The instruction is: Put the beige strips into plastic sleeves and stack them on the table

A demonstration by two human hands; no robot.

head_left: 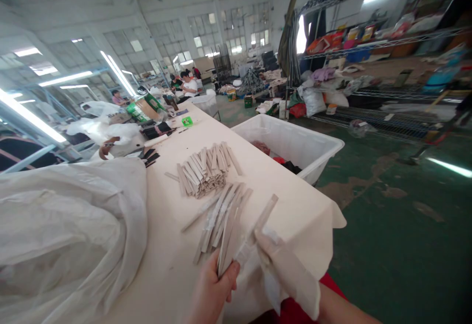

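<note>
My left hand, bare, is closed around the lower ends of several long, thin grey-beige strips that fan upward from it. On my right hand is a pale glove, and its thumb and fingers pinch a single similar strip that points up and away. A strip of white film or backing hangs below the right hand. Just beyond, more loose strips lie on the table, and a thick pile of short strips is heaped farther back.
Pale sheeting covers the long table. White fabric is bunched at the left. A white plastic bin with dark and red pieces stands beyond the right edge. Shelving is at right; people sit far back.
</note>
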